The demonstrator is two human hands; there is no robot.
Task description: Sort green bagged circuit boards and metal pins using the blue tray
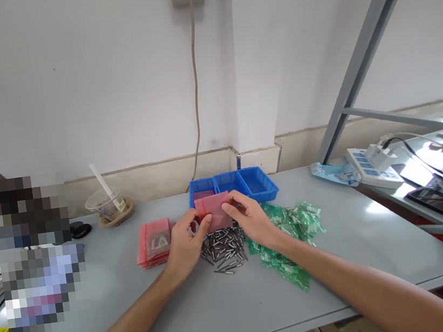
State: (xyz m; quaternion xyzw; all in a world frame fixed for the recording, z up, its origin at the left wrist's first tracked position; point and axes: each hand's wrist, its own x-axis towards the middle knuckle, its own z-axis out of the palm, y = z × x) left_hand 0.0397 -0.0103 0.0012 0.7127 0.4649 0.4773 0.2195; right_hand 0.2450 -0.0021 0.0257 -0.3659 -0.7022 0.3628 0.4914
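Between my two hands is a small red plastic bag [218,210], held up above the table. My left hand [186,238] pinches its left side between thumb and fingers. The right side is gripped by my right hand [252,219] in the same way. Beneath the bag lies a heap of small metal pins [225,250]. Left of my left hand sits a stack of red zip bags [154,243], the top one with metal pieces inside. Green plastic packets [285,234] are piled beside and partly under my right forearm.
A blue divided tray [258,183] stands behind my hands, against the wall. A cup with a straw [106,203] is at the back left. To the right are a light blue packet [336,174], a power strip [372,168] and a metal frame post [357,77].
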